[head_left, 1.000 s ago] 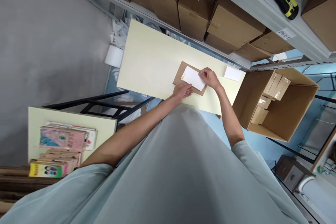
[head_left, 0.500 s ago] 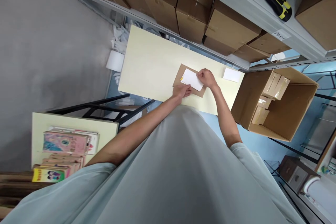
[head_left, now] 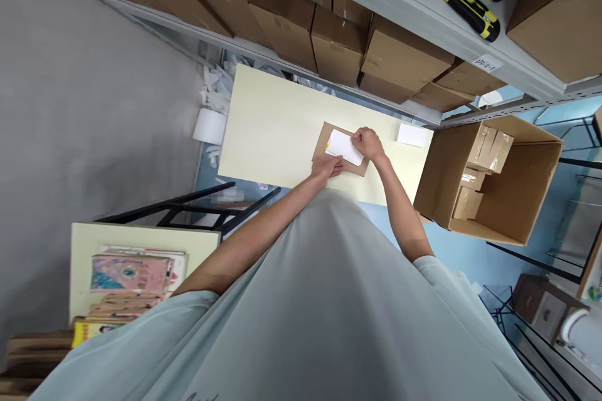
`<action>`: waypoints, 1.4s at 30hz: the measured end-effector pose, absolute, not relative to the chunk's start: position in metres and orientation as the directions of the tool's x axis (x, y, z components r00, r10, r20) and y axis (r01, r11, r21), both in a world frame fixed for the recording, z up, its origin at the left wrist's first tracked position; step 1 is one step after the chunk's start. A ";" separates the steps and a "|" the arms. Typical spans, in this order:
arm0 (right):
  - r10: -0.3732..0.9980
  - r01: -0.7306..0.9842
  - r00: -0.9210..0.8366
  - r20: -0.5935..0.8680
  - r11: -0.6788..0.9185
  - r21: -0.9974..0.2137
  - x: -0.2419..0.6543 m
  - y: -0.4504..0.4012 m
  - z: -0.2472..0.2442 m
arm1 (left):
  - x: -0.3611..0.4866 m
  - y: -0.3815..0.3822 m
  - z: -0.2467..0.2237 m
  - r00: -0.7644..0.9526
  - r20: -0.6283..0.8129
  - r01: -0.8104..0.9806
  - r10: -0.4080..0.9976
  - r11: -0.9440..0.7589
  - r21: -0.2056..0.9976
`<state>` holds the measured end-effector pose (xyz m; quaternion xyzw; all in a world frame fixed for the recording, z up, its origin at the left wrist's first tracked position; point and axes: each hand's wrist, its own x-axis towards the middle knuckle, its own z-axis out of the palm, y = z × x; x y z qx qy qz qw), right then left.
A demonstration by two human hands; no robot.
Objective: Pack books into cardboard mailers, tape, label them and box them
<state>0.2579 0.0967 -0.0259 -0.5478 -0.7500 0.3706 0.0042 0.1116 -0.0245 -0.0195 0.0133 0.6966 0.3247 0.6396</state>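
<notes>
A small white paper or card (head_left: 343, 146) with a yellow mark at its left end lies on a flat brown cardboard piece (head_left: 322, 143). Both rest on the pale cream table (head_left: 268, 119). My left hand (head_left: 327, 166) lies along their near edge, fingers stretched out and touching the cardboard and the white paper. At the right end, my right hand (head_left: 368, 143) is closed, its fingertips pinched at the corner of the white paper. A white block-like stack (head_left: 412, 135) lies at the table's right end.
Beyond the table, a grey shelf (head_left: 414, 6) holds cardboard boxes (head_left: 399, 53) and yellow-black utility knives (head_left: 465, 7). To the right stands an open carton (head_left: 531, 182) with smaller boxes inside. Books (head_left: 132, 272) lie on a side table (head_left: 82, 263) at lower left.
The view has shifted slightly, so the shelf and side table appear moved. Both hands keep nearly the same places on the white paper and cardboard.
</notes>
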 end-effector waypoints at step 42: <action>0.964 0.914 -0.171 -0.203 0.078 -0.399 0.223 -0.041 -0.040 | 0.060 -0.001 -0.046 0.566 -0.139 0.739 0.813 -0.425 0.522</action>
